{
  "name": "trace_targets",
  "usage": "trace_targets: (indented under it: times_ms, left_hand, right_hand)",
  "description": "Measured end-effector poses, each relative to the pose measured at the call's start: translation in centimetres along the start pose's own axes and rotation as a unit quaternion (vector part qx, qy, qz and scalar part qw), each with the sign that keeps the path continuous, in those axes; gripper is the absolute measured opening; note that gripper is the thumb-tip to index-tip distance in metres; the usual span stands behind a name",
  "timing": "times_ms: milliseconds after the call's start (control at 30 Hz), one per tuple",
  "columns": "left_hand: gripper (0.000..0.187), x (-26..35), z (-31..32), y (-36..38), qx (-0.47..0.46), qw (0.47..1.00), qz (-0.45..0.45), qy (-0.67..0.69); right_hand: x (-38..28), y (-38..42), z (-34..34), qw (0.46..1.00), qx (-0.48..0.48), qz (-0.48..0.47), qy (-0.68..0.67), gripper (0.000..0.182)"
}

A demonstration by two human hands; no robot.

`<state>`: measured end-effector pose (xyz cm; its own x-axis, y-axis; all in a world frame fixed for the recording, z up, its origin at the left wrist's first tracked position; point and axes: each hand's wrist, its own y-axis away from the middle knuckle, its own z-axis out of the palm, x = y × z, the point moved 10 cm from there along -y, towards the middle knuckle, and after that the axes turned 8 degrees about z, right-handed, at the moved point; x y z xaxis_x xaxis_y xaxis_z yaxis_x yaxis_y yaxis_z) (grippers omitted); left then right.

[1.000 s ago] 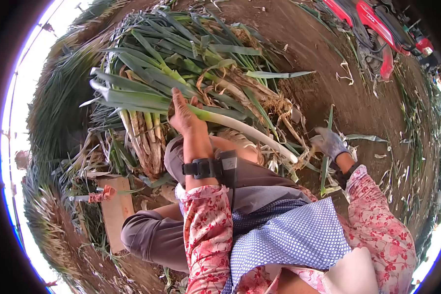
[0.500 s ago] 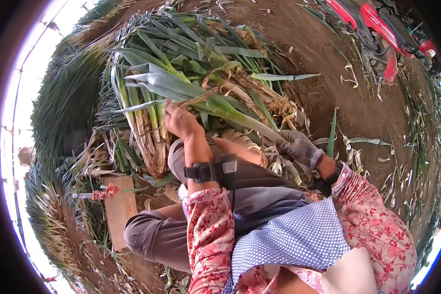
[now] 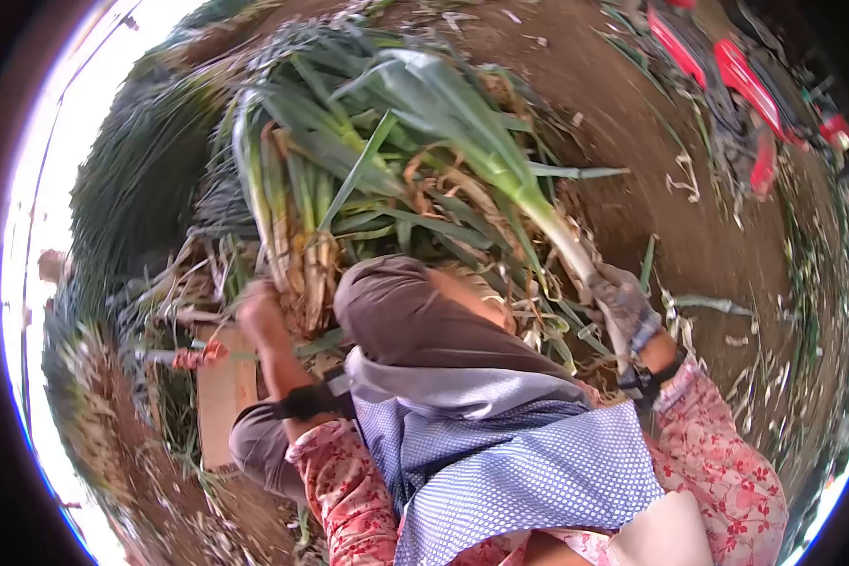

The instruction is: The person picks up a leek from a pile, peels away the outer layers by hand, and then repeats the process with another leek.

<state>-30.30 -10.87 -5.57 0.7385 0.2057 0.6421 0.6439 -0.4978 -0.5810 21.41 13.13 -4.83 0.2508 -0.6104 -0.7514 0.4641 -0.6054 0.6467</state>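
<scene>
My gloved right hand (image 3: 624, 304) is closed around the white lower stalk of a leek (image 3: 547, 215). Its green leaves fan up and to the left, over the heap of leeks (image 3: 330, 104). My bare left hand (image 3: 260, 316) is smeared by motion, so its fingers cannot be made out. It is low on the left, beside the brown-skinned lower ends of several upright leeks (image 3: 307, 274) and above a cardboard piece (image 3: 224, 406).
A stick with a reddish wrapping (image 3: 200, 356) lies across the cardboard. Long rows of leeks (image 3: 141, 189) line the left side. A red and black machine (image 3: 750, 85) stands at upper right. Peeled leaf scraps (image 3: 717, 304) litter the soil.
My left hand has left the leek's leaves and moved down and left toward the cardboard. The leek in my right hand has swung more upright, its leaves shifting up and right.
</scene>
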Motion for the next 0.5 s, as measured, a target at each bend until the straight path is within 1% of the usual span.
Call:
trace_targets:
  times_ms: [33,67,100,133,167,200,233,300,367,400,433,467,500]
  left_hand:
    - [0.023,-1.0,2.3,2.7,-0.077,0.967,-0.224,0.098]
    - [0.030,-0.5,4.2,7.3,-0.131,0.874,-0.444,0.145]
    - [0.037,-0.7,5.5,8.4,-0.184,0.888,-0.408,0.104]
    - [0.040,-1.0,6.7,9.0,-0.239,0.897,-0.371,0.028]
    - [0.041,-2.5,8.6,10.2,-0.237,0.900,-0.360,0.070]
    - [0.039,0.4,9.0,9.0,-0.221,0.905,-0.346,0.111]
    - [0.037,4.7,8.9,7.0,-0.201,0.910,-0.332,0.149]
    - [0.034,10.1,7.9,3.0,-0.172,0.915,-0.283,0.232]
    - [0.034,14.6,7.1,0.3,-0.121,0.882,-0.301,0.341]
    - [0.033,18.2,6.5,-1.4,-0.137,0.883,-0.247,0.376]
    - [0.036,19.6,6.9,-1.8,-0.131,0.892,-0.192,0.388]
    - [0.046,22.9,7.4,-1.0,-0.206,0.846,-0.232,0.434]
    - [0.047,25.5,8.4,0.1,-0.241,0.810,-0.234,0.480]
  right_hand:
    - [0.0,0.0,0.6,0.998,-0.025,0.012,-0.054,0.030]
    - [-0.8,0.1,1.3,0.999,-0.029,-0.014,-0.009,0.031]
    - [-1.8,0.4,2.0,0.998,-0.027,-0.043,0.034,0.033]
    - [-3.3,1.1,3.9,0.997,-0.050,-0.048,0.037,0.039]
    - [-3.8,1.1,5.1,0.996,-0.059,-0.049,0.042,0.040]
    - [-4.4,1.1,6.1,0.995,-0.068,-0.050,0.048,0.041]
    - [-5.0,1.0,7.1,0.994,-0.081,-0.051,0.055,0.043]
    - [-5.6,0.6,9.2,0.992,-0.106,-0.052,0.051,0.042]
    - [-5.9,0.6,11.9,0.988,-0.141,-0.041,0.042,0.041]
    - [-5.7,0.5,12.8,0.988,-0.147,-0.033,0.035,0.041]
    - [-5.9,0.8,13.9,0.986,-0.148,-0.040,0.060,0.040]
    - [-6.3,1.3,15.1,0.983,-0.156,-0.047,0.088,0.040]
    - [-6.5,1.7,16.2,0.978,-0.164,-0.055,0.113,0.040]
